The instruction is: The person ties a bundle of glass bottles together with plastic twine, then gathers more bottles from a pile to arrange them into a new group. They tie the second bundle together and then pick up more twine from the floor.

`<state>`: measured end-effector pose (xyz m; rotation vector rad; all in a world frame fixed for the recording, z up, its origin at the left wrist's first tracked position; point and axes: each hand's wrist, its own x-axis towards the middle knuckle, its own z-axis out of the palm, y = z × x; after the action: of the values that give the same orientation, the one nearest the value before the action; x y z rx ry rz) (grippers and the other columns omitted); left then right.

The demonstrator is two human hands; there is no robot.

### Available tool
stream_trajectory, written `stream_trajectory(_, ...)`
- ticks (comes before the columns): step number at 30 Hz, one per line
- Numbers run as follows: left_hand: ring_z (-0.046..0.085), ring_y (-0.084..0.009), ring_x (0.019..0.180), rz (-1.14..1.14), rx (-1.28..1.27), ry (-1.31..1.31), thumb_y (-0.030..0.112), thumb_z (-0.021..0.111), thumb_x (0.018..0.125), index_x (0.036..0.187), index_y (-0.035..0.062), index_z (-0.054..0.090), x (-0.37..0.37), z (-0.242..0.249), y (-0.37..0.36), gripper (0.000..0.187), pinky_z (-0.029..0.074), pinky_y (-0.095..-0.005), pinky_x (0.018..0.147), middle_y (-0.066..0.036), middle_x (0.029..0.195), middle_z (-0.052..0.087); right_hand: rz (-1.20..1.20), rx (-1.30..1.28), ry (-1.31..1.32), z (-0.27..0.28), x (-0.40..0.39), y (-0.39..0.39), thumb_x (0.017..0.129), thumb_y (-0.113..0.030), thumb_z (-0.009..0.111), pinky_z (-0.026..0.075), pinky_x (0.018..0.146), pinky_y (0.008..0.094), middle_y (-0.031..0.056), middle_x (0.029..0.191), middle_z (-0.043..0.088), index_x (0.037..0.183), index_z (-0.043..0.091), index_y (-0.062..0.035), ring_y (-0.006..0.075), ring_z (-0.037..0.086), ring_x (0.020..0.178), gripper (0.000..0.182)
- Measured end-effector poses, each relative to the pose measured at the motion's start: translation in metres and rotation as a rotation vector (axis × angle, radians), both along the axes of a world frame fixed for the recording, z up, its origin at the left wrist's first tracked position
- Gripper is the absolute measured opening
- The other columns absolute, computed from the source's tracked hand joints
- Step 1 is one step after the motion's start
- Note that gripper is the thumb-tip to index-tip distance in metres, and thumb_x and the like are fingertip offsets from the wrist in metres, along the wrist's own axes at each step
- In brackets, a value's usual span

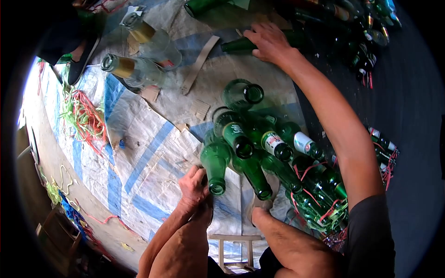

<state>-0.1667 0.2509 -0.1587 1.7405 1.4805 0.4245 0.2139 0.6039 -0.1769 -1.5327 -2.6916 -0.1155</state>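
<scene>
My right hand (269,41) reaches far forward, its fingers bent over a dark green glass bottle (236,45) that lies on its side. My left hand (192,185) is closed low in front of my leg, beside a pale green bottle (216,163); what its fingers hold, if anything, is hidden. Between my arms several green bottles lie together, necks toward me. Among them are a bottle with a white and red label (273,140) and a bottle with a green label (234,132). A clear green bottle (241,94) is just beyond them.
Two clear bottles with gold neck labels, one nearer (123,67) and one farther (143,32), are at upper left, near a person's shoe (83,60). Tangled string (83,116) lies on the white-and-blue sheet (139,153). Tied green bottles (320,199) sit right of my leg.
</scene>
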Motion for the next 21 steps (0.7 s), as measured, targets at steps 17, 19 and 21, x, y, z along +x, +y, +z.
stream_trajectory(17, 0.067, -0.0389, 0.07, 0.017, 0.083, -0.033, 0.023, 0.08, 0.084, 0.092, 0.0086, 0.067, 0.002, -0.017, -0.01, 0.021, 0.052, -0.0463, 0.058, -0.012, 0.09, 0.062, -0.116, 0.141, 0.418, 0.112, 0.051, -0.078, 0.083, -0.02, 0.093, 0.058, 0.099, 0.0397, 0.0101, 0.118, 0.077, 0.123, 0.076, -0.0064, 0.0287, 0.074, 0.113, 0.046)
stream_trajectory(19, 0.067, -0.0388, 0.069, -0.001, 0.086, -0.014, 0.023, 0.08, 0.084, 0.093, 0.0089, 0.068, 0.0, -0.018, -0.011, 0.021, 0.052, -0.0464, 0.058, -0.012, 0.09, 0.062, -0.258, -0.027, 0.611, 0.124, 0.052, -0.1, 0.084, -0.02, 0.093, 0.059, 0.099, 0.0366, 0.0086, 0.116, 0.08, 0.123, 0.077, -0.0063, 0.0231, 0.076, 0.111, 0.044)
stream_trajectory(21, 0.066, -0.0388, 0.069, -0.042, 0.098, 0.019, 0.024, 0.08, 0.084, 0.095, 0.0092, 0.069, -0.002, -0.017, -0.009, 0.021, 0.052, -0.0465, 0.058, -0.011, 0.089, 0.062, -0.333, -0.104, 0.639, 0.136, 0.05, -0.117, 0.086, -0.021, 0.093, 0.06, 0.098, 0.0344, 0.0068, 0.112, 0.082, 0.124, 0.077, -0.0068, 0.0186, 0.077, 0.106, 0.044)
